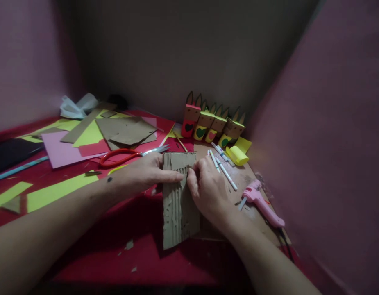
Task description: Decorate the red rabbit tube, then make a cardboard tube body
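Note:
A piece of cardboard (177, 213) with its ridged inner layer partly bared is held upright in the middle of the view. My left hand (155, 170) grips its left edge, the thumb lying across the front and the other fingers behind. At the upper right part of the piece, my right hand (207, 184) has its fingers pinched against the surface; what lies between the fingertips is too small to tell. Red-handled scissors (120, 157) lie just beyond my left hand, blades pointing right.
Paper figures (191, 119) with pointed ears stand at the back. White markers (228, 176), a yellow paper roll (237, 155) and a pink glue gun (264, 205) lie on a board at right. Coloured paper (64, 149) and cardboard scraps (124, 129) cover the left side of the red table (115, 254).

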### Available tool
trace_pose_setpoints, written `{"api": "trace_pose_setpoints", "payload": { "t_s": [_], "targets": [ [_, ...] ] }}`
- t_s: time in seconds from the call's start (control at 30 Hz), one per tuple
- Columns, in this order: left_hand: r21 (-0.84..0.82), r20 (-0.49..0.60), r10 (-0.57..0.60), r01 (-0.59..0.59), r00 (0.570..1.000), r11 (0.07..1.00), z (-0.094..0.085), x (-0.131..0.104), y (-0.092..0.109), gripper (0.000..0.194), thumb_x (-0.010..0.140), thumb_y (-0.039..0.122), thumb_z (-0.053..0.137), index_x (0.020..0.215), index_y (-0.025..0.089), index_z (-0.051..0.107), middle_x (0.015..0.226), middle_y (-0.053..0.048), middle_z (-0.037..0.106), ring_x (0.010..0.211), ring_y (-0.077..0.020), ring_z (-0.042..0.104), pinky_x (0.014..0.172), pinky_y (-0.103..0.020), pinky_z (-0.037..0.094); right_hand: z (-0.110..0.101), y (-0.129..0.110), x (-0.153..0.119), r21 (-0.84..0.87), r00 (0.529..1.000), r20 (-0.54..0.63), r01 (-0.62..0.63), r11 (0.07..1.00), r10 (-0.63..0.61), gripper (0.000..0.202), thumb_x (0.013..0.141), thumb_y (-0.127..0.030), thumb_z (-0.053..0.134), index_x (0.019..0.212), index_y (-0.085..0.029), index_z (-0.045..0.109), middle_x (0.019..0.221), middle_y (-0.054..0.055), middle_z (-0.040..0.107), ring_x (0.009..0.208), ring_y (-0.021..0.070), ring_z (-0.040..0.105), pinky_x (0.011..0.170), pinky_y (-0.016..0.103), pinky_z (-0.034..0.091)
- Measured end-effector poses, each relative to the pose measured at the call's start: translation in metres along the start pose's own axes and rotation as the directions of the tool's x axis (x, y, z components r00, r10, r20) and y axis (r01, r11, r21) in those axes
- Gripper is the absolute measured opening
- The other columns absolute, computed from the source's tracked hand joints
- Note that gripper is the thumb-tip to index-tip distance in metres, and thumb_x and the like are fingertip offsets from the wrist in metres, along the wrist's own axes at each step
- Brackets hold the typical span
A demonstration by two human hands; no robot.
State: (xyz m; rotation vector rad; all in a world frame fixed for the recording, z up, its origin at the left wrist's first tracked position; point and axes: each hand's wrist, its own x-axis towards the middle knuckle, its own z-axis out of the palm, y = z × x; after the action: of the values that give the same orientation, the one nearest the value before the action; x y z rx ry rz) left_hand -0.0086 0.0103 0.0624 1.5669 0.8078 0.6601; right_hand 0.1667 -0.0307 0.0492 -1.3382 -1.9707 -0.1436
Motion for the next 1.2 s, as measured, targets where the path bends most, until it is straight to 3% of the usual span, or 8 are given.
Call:
{"api": "trace_pose_setpoints", "payload": {
  "t_s": [0.4,0.47,0.6,0.7,0.8,0.93,1.07,1.2],
  "targets": [
    [-0.103,-0.037,-0.036,0.032,0.999,0.994,-0.002,-0.002,0.004,0.009,0.072,0.023,0.069,0.075,0.015,0.067,0.064,-0.002,0.066,0.05,-0.0123,0.056,0.043,-0.021,0.041,-0.01,0.018,0.005,-0.01,0.996,-0.075,-0.042,0.999,0.041,0.013,0.081,-0.017,0.04,0.07,-0.023,0.037,0.071,0.002,0.046,0.064,0.0164,0.042,0.06,0.031,0.035],
    [-0.106,-0.065,-0.024,0.017,0.998,0.994,-0.004,-0.002,0.006,0.006,0.072,0.021,0.069,0.073,0.015,0.066,0.061,-0.001,0.066,0.047,-0.0107,0.054,0.041,-0.02,0.04,-0.009,0.03,0.008,-0.039,0.988,-0.115,-0.106,0.994,0.101,0.014,0.08,-0.016,0.042,0.068,-0.023,0.039,0.07,0.002,0.046,0.062,0.0161,0.042,0.06,0.031,0.033],
    [-0.05,-0.064,-0.003,0.0,0.998,0.999,-0.007,-0.002,0.008,0.009,0.074,0.022,0.069,0.072,0.015,0.065,0.056,0.0,0.064,0.045,-0.0096,0.053,0.041,-0.019,0.04,-0.008,0.043,0.008,-0.136,0.993,-0.034,-0.119,0.983,0.116,0.015,0.082,-0.014,0.046,0.07,-0.019,0.054,0.074,0.005,0.055,0.064,0.0169,0.047,0.059,0.031,0.034],
    [0.005,-0.047,-0.005,0.006,0.999,1.0,-0.006,-0.002,0.008,0.013,0.074,0.025,0.07,0.077,0.014,0.066,0.063,-0.001,0.066,0.05,-0.011,0.056,0.044,-0.019,0.042,-0.008,0.037,0.005,-0.123,0.997,-0.067,-0.044,0.991,0.036,0.019,0.086,-0.011,0.045,0.083,-0.018,0.063,0.083,0.009,0.061,0.072,0.019,0.054,0.061,0.031,0.039],
    [0.049,-0.018,-0.009,0.009,1.0,0.999,-0.004,-0.001,0.008,0.016,0.073,0.027,0.071,0.081,0.014,0.066,0.066,0.0,0.066,0.054,-0.0116,0.057,0.048,-0.02,0.044,-0.011,0.019,0.004,-0.071,0.99,-0.138,0.033,0.997,-0.042,0.019,0.088,-0.015,0.047,0.079,-0.019,0.063,0.079,0.007,0.061,0.071,0.0186,0.056,0.063,0.031,0.043],
    [0.056,0.061,0.015,-0.018,0.998,0.998,-0.003,-0.001,0.005,0.023,0.073,0.029,0.072,0.089,0.014,0.066,0.078,-0.002,0.067,0.068,-0.0141,0.06,0.06,-0.022,0.047,-0.014,-0.002,0.007,0.144,0.991,-0.088,0.113,0.983,-0.101,0.012,0.087,-0.017,0.054,0.078,-0.019,0.062,0.075,0.004,0.06,0.068,0.0152,0.055,0.063,0.028,0.045],
    [0.123,0.174,0.062,-0.084,0.983,0.989,-0.002,-0.004,0.006,0.02,0.077,0.025,0.067,0.093,0.016,0.06,0.086,-0.002,0.062,0.078,-0.015,0.059,0.067,-0.022,0.047,-0.015,-0.014,0.011,0.278,1.0,0.004,0.003,0.961,-0.004,0.01,0.082,-0.019,0.061,0.072,-0.019,0.058,0.072,0.001,0.058,0.067,0.0134,0.054,0.062,0.026,0.043],
    [0.183,0.259,0.064,-0.114,0.964,0.977,0.001,-0.009,0.012,0.011,0.08,0.021,0.061,0.089,0.017,0.056,0.077,0.002,0.054,0.071,-0.0116,0.053,0.06,-0.02,0.044,-0.017,-0.021,0.012,0.234,0.996,0.081,-0.061,0.97,0.043,0.013,0.076,-0.02,0.059,0.067,-0.02,0.05,0.07,0.0,0.054,0.067,0.0141,0.051,0.06,0.027,0.04]
  ]
}}
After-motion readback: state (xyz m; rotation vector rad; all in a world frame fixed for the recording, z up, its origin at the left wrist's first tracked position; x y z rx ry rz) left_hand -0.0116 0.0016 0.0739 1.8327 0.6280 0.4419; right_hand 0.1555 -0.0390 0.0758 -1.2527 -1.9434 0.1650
